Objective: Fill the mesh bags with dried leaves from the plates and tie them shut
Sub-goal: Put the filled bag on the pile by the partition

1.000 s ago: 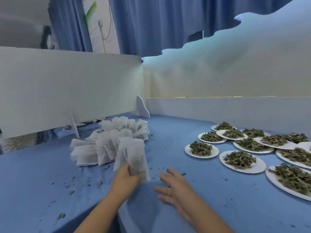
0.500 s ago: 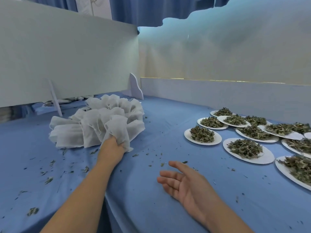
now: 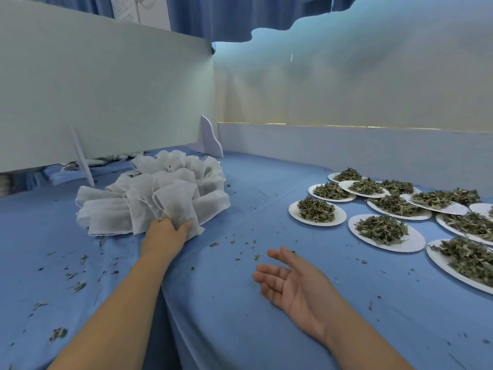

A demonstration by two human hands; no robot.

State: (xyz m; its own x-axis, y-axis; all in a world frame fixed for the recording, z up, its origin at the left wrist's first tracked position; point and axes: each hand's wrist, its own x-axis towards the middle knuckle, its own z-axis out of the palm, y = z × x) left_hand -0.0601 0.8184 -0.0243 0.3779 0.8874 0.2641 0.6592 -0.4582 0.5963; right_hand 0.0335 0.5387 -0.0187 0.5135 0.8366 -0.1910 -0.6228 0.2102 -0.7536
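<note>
**Around my work spot**

My desk (image 3: 266, 329) is covered in a blue cloth. To my left a tall white board (image 3: 93, 89) stands upright on it, propped by a curved white foot (image 3: 212, 141) at its far end and a slim slanted strut (image 3: 81, 156) nearer me. A lower white board (image 3: 346, 150) runs along the back. Blue curtains (image 3: 226, 14) hang behind.

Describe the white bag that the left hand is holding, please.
The mesh bag is a white, thin, slightly see-through pouch, roughly rectangular and puffed, with a thin string hanging at its left edge. It leans against the front of the pile of bags. The left hand grips its lower end.
</note>
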